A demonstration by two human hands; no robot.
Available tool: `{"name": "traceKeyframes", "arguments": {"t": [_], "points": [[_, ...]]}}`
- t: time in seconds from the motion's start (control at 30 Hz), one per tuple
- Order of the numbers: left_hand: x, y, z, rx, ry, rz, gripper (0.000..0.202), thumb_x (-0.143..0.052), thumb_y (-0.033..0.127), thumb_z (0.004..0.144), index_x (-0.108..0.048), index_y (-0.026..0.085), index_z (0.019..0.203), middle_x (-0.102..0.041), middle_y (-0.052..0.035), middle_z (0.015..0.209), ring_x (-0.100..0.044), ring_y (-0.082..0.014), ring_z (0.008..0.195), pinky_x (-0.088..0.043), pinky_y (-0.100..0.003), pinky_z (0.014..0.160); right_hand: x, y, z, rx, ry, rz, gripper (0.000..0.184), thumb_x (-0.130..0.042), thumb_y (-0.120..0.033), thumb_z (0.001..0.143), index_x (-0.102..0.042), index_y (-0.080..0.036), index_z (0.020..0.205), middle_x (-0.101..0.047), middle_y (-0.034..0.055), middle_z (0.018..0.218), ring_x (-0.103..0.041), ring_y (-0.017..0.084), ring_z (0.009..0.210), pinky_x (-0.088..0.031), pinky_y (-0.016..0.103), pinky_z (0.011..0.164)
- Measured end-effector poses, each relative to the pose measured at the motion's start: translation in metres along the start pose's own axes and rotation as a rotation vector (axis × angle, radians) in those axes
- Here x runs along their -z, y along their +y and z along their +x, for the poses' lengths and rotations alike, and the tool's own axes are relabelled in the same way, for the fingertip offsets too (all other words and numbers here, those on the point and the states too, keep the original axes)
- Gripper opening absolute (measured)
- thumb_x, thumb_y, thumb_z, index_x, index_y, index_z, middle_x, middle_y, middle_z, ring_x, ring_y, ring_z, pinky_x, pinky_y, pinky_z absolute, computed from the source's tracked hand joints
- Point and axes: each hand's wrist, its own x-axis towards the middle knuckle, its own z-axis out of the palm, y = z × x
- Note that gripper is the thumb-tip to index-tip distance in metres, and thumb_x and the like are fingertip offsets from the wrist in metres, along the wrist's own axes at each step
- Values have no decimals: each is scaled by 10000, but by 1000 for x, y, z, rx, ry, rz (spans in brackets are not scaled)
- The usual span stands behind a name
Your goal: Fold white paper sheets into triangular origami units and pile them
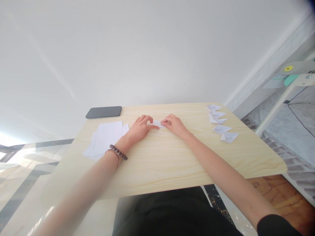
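A small folded white paper piece [158, 123] lies on the light wooden table [172, 157] near its far middle. My left hand [140, 127] pinches the paper's left end with curled fingers. My right hand [174, 125] pinches its right end, fingers pressed together on it. A beaded bracelet sits on my left wrist [118, 152]. Both forearms reach across the table from the near edge.
A stack of white paper sheets [105, 139] lies left of my left hand. A dark phone [104, 112] rests at the far left corner. Several folded paper pieces [221, 126] line the far right side. A white wall stands behind; a pole and floor lie right.
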Motion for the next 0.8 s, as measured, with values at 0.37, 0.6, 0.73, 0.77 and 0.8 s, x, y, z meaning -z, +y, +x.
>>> {"name": "traceKeyframes", "arguments": {"t": [0.37,0.6,0.73,0.77,0.8], "points": [[1,-4,1,-8,27,10,262,-465,157,815,-650,298,936,-492,-54,991,-397,-202,983,-326,-344,820,0,2,1,11,-5,9,135,-542,-268,760,-656,-202,792,-523,12,777,-452,91,631,-366,237,666],[4,-6,0,10,36,1,180,-506,214,803,-681,255,798,-544,-48,936,-420,-198,940,-318,-332,775,0,3,1,29,5,5,129,-543,-263,761,-650,-193,777,-527,13,773,-453,90,629,-367,236,668],[6,-8,-1,18,27,9,165,-528,200,785,-677,241,728,-560,-38,912,-424,-197,937,-316,-327,762,0,3,2,27,8,6,126,-544,-263,760,-649,-194,777,-527,12,777,-453,87,628,-368,232,671],[6,-8,-1,21,26,12,166,-529,194,783,-676,241,721,-562,-35,908,-425,-197,937,-316,-325,760,0,2,2,28,9,7,126,-545,-263,759,-649,-193,777,-527,11,775,-454,86,629,-369,231,671],[6,-9,-1,23,25,17,169,-528,186,782,-675,242,719,-563,-32,905,-425,-196,938,-317,-323,758,0,2,2,28,11,8,127,-545,-262,759,-649,-192,778,-525,11,772,-454,86,629,-369,229,672]]}}
